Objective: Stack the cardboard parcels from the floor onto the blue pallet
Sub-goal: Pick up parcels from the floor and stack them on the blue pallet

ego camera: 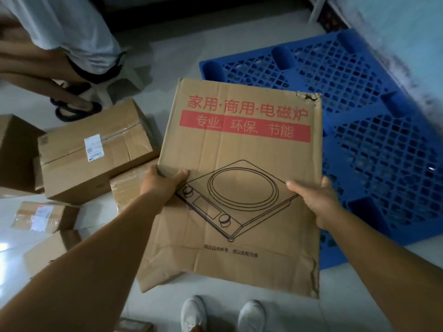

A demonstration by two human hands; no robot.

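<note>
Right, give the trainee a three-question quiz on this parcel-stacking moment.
1. True or false: the blue pallet already carries parcels.
2. The printed cooker box is gripped by: A) left hand only B) right hand only C) both hands.
3. Fill in: the parcel with the white label lies on the ____.

Key: 1 false; 2 C; 3 floor.

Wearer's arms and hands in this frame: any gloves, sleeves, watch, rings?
None visible. The left hand and right hand are bare, with no gloves and no rings that show. Both forearms are bare to the frame edge: no sleeves, watch or wristband. Only worn item in view: white sneakers.
</note>
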